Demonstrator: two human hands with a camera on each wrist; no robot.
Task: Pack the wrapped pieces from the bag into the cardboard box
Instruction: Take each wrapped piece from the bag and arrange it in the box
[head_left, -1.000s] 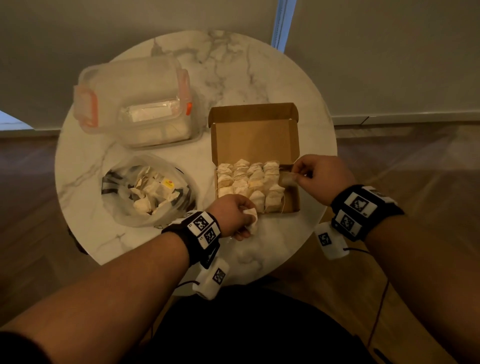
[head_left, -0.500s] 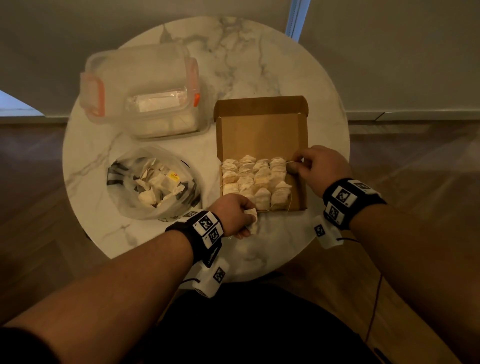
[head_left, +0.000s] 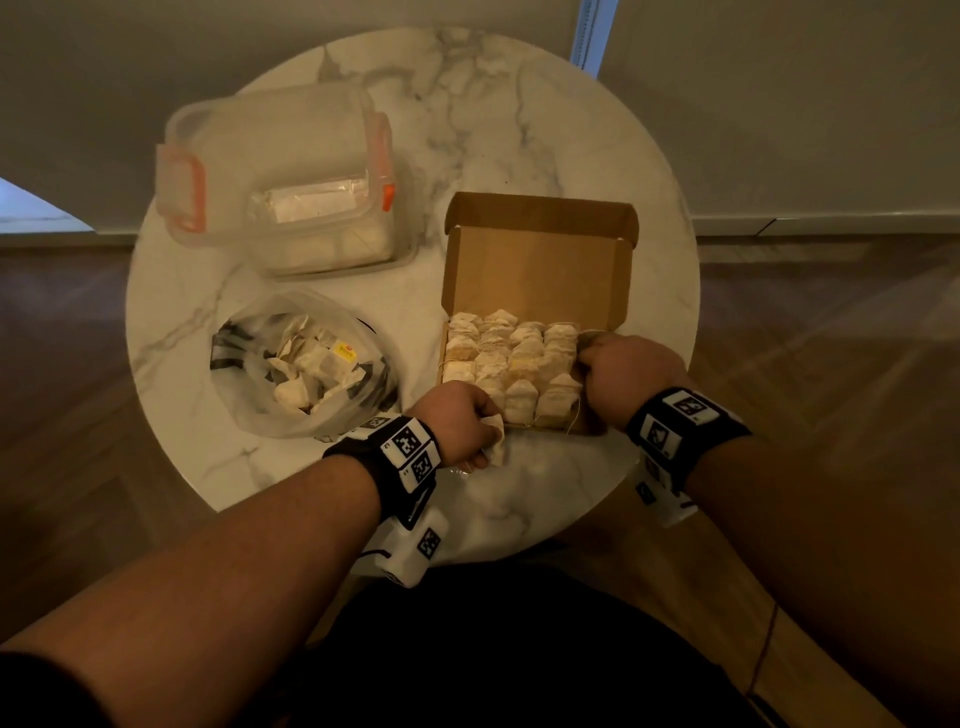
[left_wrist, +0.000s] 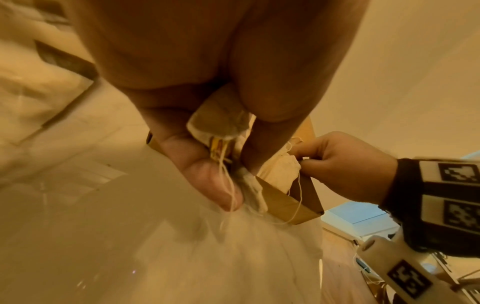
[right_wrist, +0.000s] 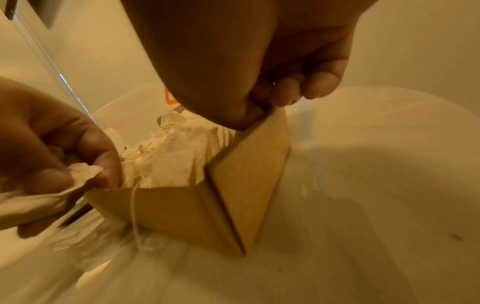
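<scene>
An open cardboard box (head_left: 535, 270) sits on the right of the table, with rows of pale wrapped pieces (head_left: 511, 358) standing in it. My right hand (head_left: 589, 358) is at the box's right wall and pinches one wrapped piece (left_wrist: 281, 170) down beside the rows; the thumb is inside the wall (right_wrist: 246, 185). At the box's front left corner, my left hand (head_left: 485, 439) grips a small bunch of wrapped pieces (left_wrist: 218, 123) with strings hanging from them. The clear plastic bag (head_left: 301, 364) with more pieces lies left of the box.
A lidded clear plastic container (head_left: 280, 176) with orange clips stands at the back left of the round marble table (head_left: 493, 119). The table's front edge is just below my wrists. Wooden floor surrounds the table and a wall lies behind it.
My right hand has come down and nearer along the box's right side, lowering its piece into the box. The left hand stays at the front corner with its bunch.
</scene>
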